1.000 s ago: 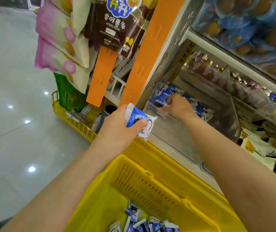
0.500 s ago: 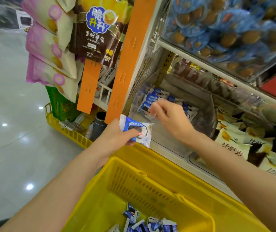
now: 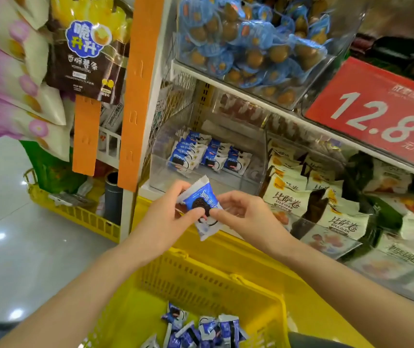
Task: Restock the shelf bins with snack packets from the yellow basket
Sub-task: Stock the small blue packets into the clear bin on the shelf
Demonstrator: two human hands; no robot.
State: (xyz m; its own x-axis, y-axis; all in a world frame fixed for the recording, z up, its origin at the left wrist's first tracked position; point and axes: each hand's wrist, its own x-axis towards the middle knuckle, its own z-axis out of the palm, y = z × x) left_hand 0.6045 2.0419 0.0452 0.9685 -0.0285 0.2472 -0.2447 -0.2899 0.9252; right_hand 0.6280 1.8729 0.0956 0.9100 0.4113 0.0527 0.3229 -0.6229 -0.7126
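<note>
Pinching the left side of one blue snack packet (image 3: 199,200), my left hand (image 3: 162,219) is curling round it, and my right hand (image 3: 247,217) is pinching its right edge. I am holding it above the yellow basket (image 3: 208,275), just in front of the clear shelf bin (image 3: 236,182). Loose packets (image 3: 195,330) are lying in the basket near me, and stocked packets (image 3: 195,154) are standing far inside the bin.
</note>
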